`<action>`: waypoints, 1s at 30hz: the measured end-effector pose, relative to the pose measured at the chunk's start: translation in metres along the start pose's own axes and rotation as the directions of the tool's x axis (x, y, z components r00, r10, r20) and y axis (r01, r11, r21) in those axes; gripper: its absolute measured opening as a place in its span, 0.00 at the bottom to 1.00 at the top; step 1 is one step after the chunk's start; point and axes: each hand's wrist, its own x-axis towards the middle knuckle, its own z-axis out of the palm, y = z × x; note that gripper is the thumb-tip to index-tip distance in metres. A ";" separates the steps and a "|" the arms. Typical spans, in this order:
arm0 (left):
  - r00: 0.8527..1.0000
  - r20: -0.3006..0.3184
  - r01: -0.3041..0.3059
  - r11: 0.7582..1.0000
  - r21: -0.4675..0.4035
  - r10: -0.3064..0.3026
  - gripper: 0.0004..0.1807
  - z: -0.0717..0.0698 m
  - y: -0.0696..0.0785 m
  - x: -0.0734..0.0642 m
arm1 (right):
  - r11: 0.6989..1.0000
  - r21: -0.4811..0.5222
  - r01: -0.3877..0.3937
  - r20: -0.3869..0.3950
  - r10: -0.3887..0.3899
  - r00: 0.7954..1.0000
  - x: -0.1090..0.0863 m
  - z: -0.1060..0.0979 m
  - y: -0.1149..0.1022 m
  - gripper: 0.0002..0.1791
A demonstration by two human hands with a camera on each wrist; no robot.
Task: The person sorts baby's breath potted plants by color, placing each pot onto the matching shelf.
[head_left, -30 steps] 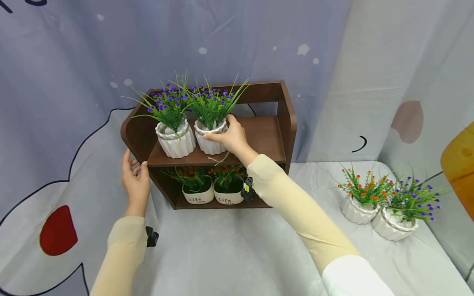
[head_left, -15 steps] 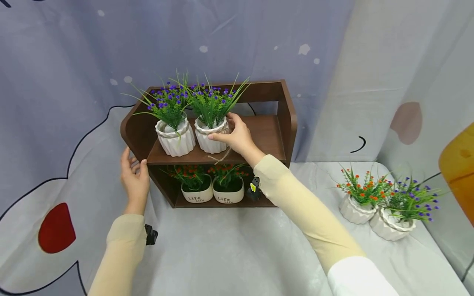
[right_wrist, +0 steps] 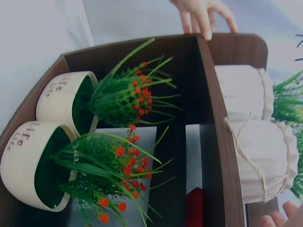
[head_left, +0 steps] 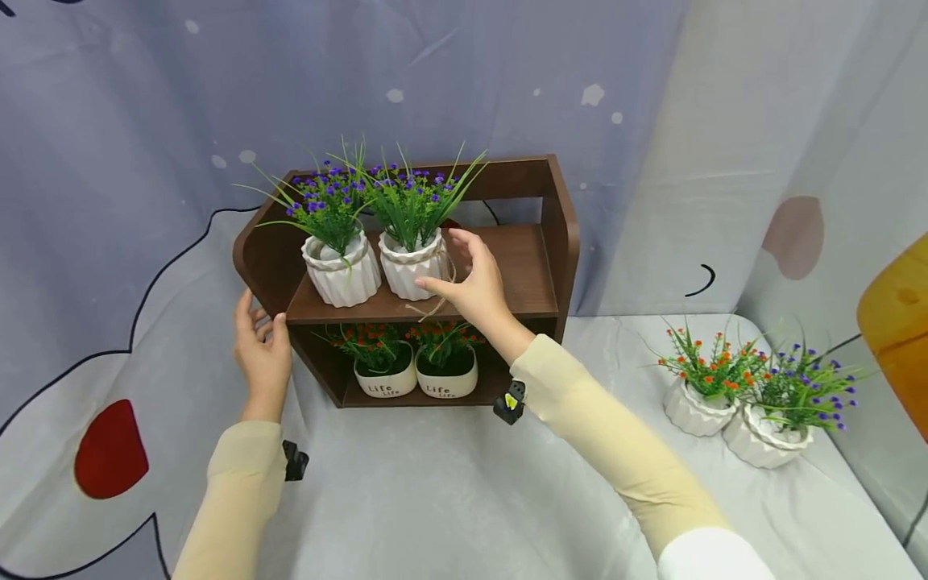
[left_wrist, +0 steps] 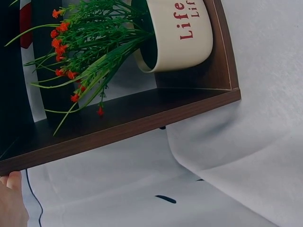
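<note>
Two white ribbed pots stand side by side on the upper board of a brown wooden shelf (head_left: 518, 274). Purple flowers and long grass grow from the left pot (head_left: 344, 278) and the right pot (head_left: 406, 270). My right hand (head_left: 478, 282) is just right of the right pot, thumb and fingers spread and apart from it. A twine bow hangs from that pot's neck. At the shelf's left side panel, my left hand (head_left: 264, 354) rests with fingers on the outer face and thumb by the front edge. In the left wrist view only part of the left hand (left_wrist: 13, 201) shows.
Below stand two cream "Life" pots, left (head_left: 387, 383) and right (head_left: 445, 385), with red flowers. On the grey cloth to the right are two more white pots, one orange-flowered (head_left: 699, 411) and one purple-flowered (head_left: 767, 441). A patterned curtain (head_left: 435, 72) hangs behind.
My right hand has let go of the right purple-flowered pot and drawn back slightly to the right. The pot stays in place, and my left hand has not moved.
</note>
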 end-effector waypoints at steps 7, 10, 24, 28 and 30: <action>1.000 -0.001 -0.002 1.000 0.005 0.002 0.29 -0.001 0.002 0.000 | 0.996 0.040 0.079 -0.073 -0.076 0.994 -0.026 -0.006 0.002 0.40; 1.000 -0.001 -0.008 1.000 0.003 0.008 0.29 -0.002 0.002 -0.001 | 0.993 0.067 0.099 -0.088 -0.093 0.992 -0.037 -0.009 0.003 0.39; 1.000 -0.001 0.008 1.000 0.001 -0.008 0.29 -0.002 0.002 -0.001 | 0.987 0.067 0.149 -0.173 -0.136 0.975 -0.079 -0.030 0.012 0.37; 1.000 0.006 -0.003 1.000 -0.002 0.003 0.29 -0.001 0.002 -0.001 | 0.982 0.085 0.168 -0.228 -0.145 0.963 -0.091 -0.039 0.019 0.35; 1.000 0.006 -0.005 1.000 -0.004 0.005 0.29 -0.001 0.003 -0.001 | 0.978 0.106 0.179 -0.257 -0.147 0.955 -0.098 -0.044 0.021 0.35</action>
